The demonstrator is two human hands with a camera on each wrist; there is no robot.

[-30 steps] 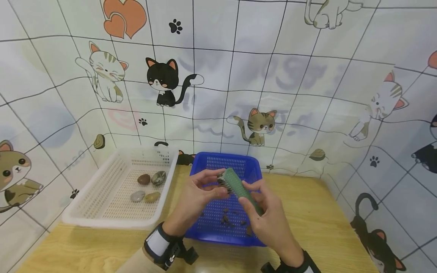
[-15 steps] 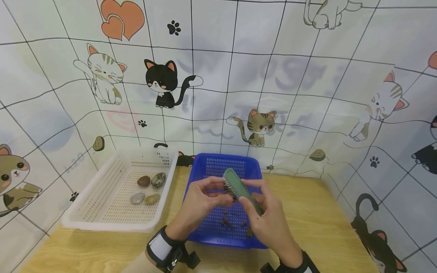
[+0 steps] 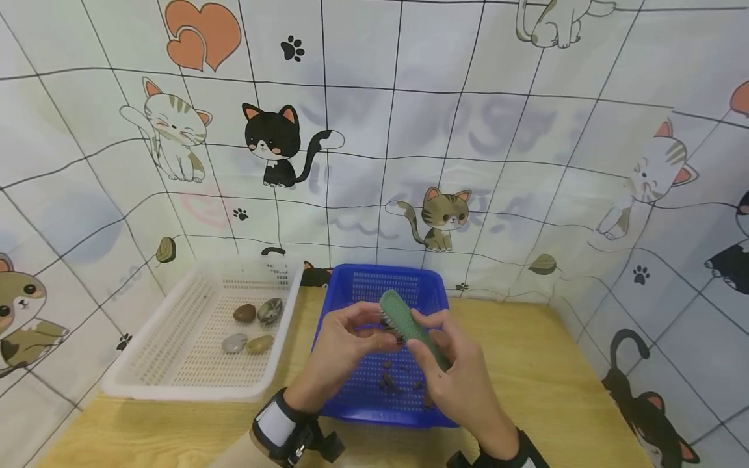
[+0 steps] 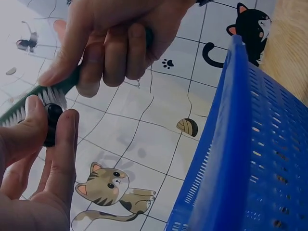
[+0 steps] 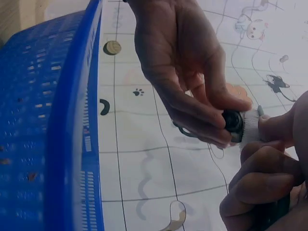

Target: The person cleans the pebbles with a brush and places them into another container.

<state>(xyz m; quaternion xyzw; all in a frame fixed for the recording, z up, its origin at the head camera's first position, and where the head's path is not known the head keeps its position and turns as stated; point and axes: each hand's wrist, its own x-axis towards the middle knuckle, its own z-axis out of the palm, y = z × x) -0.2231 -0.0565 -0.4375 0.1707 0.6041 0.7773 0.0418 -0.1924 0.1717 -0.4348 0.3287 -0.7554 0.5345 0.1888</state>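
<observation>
In the head view my right hand (image 3: 465, 377) grips a green brush (image 3: 404, 318) by its handle, thumb on the near side. My left hand (image 3: 342, 348) pinches a small, glossy dark stone (image 4: 53, 115) between thumb and fingertips, seen best in the wrist views. White bristles (image 5: 250, 126) touch the stone's side. Both hands are above a blue perforated basket (image 3: 380, 416), whose floor carries several brown crumbs (image 3: 387, 382). Fingers cover part of the stone, and the brush head hides most of it from the head camera.
To the left on the wooden table (image 3: 515, 351) stands a white perforated basket (image 3: 187, 393). It holds several stones, among them a brown one (image 3: 244, 313) and a yellowish one (image 3: 260, 344). A cat-printed sheet (image 3: 363, 130) rises behind and at both sides.
The left hand has moved slightly right and down with the stone, which sits further under the brush. The brush has shifted a little against it. The right hand keeps its grip.
</observation>
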